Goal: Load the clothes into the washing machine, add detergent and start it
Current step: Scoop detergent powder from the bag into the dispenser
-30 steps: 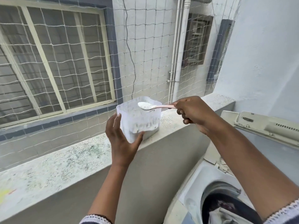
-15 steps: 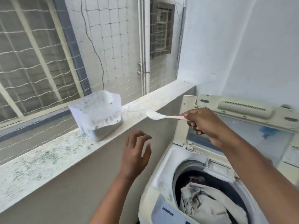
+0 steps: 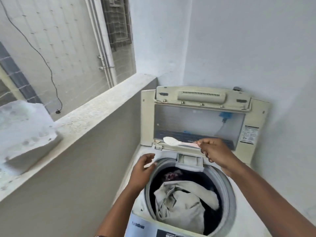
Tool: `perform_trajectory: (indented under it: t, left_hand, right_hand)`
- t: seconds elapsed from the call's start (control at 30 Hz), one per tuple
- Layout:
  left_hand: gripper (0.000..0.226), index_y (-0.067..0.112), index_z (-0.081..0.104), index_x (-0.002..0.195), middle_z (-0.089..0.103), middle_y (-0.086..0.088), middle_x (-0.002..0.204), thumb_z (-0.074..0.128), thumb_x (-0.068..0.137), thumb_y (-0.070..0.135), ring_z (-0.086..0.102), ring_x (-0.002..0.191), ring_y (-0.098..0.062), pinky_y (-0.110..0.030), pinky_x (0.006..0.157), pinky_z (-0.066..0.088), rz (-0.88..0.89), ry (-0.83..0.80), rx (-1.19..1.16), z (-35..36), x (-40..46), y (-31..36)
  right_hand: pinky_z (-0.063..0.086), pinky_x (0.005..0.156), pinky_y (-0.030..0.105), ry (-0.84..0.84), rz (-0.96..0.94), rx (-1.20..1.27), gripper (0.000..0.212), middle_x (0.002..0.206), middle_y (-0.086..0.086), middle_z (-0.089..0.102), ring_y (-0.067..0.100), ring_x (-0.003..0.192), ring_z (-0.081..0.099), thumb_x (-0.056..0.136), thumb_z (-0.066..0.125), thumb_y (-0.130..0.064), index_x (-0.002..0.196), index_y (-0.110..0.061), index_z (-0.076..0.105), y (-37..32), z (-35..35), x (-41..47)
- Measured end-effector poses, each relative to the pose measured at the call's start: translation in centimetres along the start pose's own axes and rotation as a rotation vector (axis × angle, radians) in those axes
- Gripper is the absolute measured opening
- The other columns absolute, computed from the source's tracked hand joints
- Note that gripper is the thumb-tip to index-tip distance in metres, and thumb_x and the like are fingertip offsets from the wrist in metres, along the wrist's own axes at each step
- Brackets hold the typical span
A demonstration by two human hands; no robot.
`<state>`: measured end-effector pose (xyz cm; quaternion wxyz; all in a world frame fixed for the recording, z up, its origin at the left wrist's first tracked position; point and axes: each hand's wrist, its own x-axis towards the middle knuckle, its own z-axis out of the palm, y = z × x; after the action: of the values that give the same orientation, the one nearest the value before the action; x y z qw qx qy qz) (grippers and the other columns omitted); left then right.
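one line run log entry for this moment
step: adding detergent | right hand: holds spoon of powder above washer | left hand: open by drum rim | lid: up | clothes: in drum

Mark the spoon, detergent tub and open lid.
spoon (image 3: pixel 171 141), head view, on its heaped bowl.
detergent tub (image 3: pixel 25 134), head view, on its side wall.
lid (image 3: pixel 201 96), head view, on its top handle.

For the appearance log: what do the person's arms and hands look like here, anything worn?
Both forearms are bare, and neither the left hand nor the right hand shows gloves, rings or a watch. Any sleeve lies outside the frame.
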<state>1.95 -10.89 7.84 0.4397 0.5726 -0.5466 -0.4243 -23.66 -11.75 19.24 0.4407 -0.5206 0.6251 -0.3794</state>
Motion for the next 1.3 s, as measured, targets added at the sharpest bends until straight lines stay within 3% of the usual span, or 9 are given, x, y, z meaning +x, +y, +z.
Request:
perform_trajectory:
  t: [0.23, 0.33, 0.47, 0.6, 0.83, 0.93, 1.13, 1.23, 1.3]
  left_hand:
    - [0.026, 0.023, 0.060, 0.112, 0.064, 0.011, 0.115, 0.063, 0.093, 0.006, 0.060, 0.112, -0.007, -0.006, 0.075, 0.047, -0.166, -0.143, -0.035, 5.8, 1.6, -1.5]
    - [0.028, 0.028, 0.058, 0.110, 0.063, 0.016, 0.111, 0.062, 0.093, 0.005, 0.061, 0.102, 0.008, -0.005, 0.076, 0.047, -0.214, -0.203, -0.037, 7.8, 2.2, -2.3]
    - [0.039, 0.019, 0.054, 0.131, 0.062, 0.013, 0.118, 0.061, 0.094, 0.006, 0.059, 0.094, 0.020, -0.008, 0.080, 0.048, -0.273, -0.276, -0.040, 9.8, 3.3, -3.9]
    - [0.054, 0.024, 0.045, 0.141, 0.059, 0.015, 0.126, 0.066, 0.092, 0.015, 0.058, 0.108, 0.010, -0.017, 0.095, 0.046, -0.329, -0.303, -0.030, 10.9, 4.5, -5.0]
    - [0.063, 0.030, 0.038, 0.146, 0.051, 0.006, 0.139, 0.068, 0.091, 0.020, 0.050, 0.128, -0.006, -0.015, 0.093, 0.043, -0.394, -0.326, -0.037, 12.3, 5.0, -5.9]
    - [0.065, 0.030, 0.038, 0.147, 0.051, 0.000, 0.142, 0.069, 0.090, 0.020, 0.049, 0.130, -0.007, -0.023, 0.100, 0.043, -0.401, -0.328, -0.041, 12.2, 4.9, -6.0]
    - [0.049, 0.036, 0.048, 0.135, 0.058, 0.008, 0.130, 0.066, 0.092, 0.020, 0.056, 0.115, 0.002, -0.014, 0.083, 0.048, -0.364, -0.322, -0.056, 11.0, 3.9, -5.3]
    - [0.045, 0.037, 0.049, 0.132, 0.058, 0.016, 0.124, 0.064, 0.093, 0.020, 0.053, 0.106, 0.013, -0.011, 0.082, 0.047, -0.300, -0.284, -0.015, 9.4, 2.9, -4.2]
    - [0.043, 0.039, 0.052, 0.128, 0.058, 0.016, 0.126, 0.065, 0.092, 0.019, 0.054, 0.108, 0.013, -0.018, 0.093, 0.049, -0.198, -0.238, 0.028, 7.9, 2.1, -3.5]
  right_hand:
    - [0.027, 0.048, 0.023, 0.035, 0.189, 0.003, 0.019, 0.056, -0.001, 0.045, 0.012, 0.049, 0.035, 0.098, 0.055, -0.013, 0.094, -0.014, 0.073, 7.8, -2.5, 3.4]
    - [0.027, 0.047, 0.023, 0.043, 0.269, -0.001, 0.019, 0.054, -0.003, 0.046, 0.011, 0.047, 0.035, 0.097, 0.055, -0.012, 0.091, -0.013, 0.073, 10.5, -3.0, 5.1]
    - [0.023, 0.049, 0.024, 0.022, 0.347, 0.018, 0.009, 0.056, 0.002, 0.041, 0.013, 0.047, 0.030, 0.090, 0.068, -0.013, 0.086, -0.011, 0.075, 12.9, -3.5, 6.8]
    - [0.023, 0.049, 0.022, -0.016, 0.466, 0.067, 0.008, 0.057, 0.000, 0.040, 0.011, 0.046, 0.030, 0.086, 0.073, -0.011, 0.093, -0.006, 0.073, 14.9, -3.8, 8.2]
    - [0.019, 0.038, 0.015, -0.186, 0.833, 0.457, 0.017, 0.051, -0.008, 0.027, 0.003, 0.036, 0.020, 0.094, 0.060, -0.019, 0.107, -0.014, 0.070, 17.6, -3.9, 9.3]
    - [0.019, 0.034, 0.014, -0.181, 0.891, 0.597, 0.018, 0.048, -0.008, 0.024, 0.003, 0.033, 0.019, 0.096, 0.058, -0.022, 0.106, -0.012, 0.069, 18.7, -3.8, 9.2]
    - [0.020, 0.034, 0.014, -0.164, 0.874, 0.627, 0.021, 0.048, -0.008, 0.023, 0.004, 0.034, 0.018, 0.097, 0.054, -0.024, 0.108, -0.013, 0.068, 18.2, -3.0, 8.3]
    - [0.022, 0.041, 0.017, -0.098, 0.710, 0.388, 0.019, 0.051, -0.007, 0.029, 0.006, 0.039, 0.022, 0.094, 0.061, -0.021, 0.104, -0.011, 0.073, 16.0, -2.5, 7.0]
    - [0.024, 0.046, 0.019, -0.063, 0.517, 0.167, 0.013, 0.053, -0.005, 0.036, 0.009, 0.044, 0.028, 0.090, 0.068, -0.019, 0.099, -0.012, 0.075, 13.9, -1.8, 5.9]
